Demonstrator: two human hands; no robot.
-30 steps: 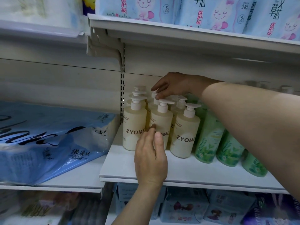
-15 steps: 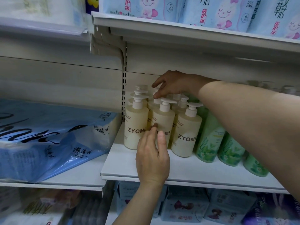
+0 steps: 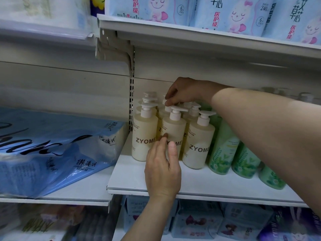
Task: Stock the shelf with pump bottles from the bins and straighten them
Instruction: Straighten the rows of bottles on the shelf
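The cream pump bottles (image 3: 145, 136) are standing upright in rows at the left end of the white shelf (image 3: 199, 181), right beside the slotted upright (image 3: 131, 94) of the rack. Each is showing a pale cream body, a white pump head and dark "ZYOME" lettering across the front. Three are facing out along the front, with more lined up behind them toward the back panel; how many are sitting in the back rows is hard to tell.

The left hand (image 3: 162, 169) is reaching up from below and gripping the middle front bottle (image 3: 173, 129), with the thumb (image 3: 172, 150) lying on its label and the other fingers curling round its left side, partly covering the lettering. The right hand (image 3: 186, 91) is coming in from the right over the tops of the bottles, its fingers bending down and pinching the pump head (image 3: 167, 103) of a bottle in the second row. The right forearm is crossing in front of the right part of the shelf.

Just to the right of the cream bottles, green bottles (image 3: 224, 150) with a leaf pattern are standing close against them, partly hidden by the forearm. On the neighbouring shelf to the left, a blue plastic-wrapped tissue pack (image 3: 52, 146) is lying with its corner near the upright. The upper shelf (image 3: 191, 35) is hanging low over the pumps, carrying light blue packs (image 3: 225, 13) with pink cartoon figures. Below, blurred packages (image 3: 199, 221) are filling the lower shelf.
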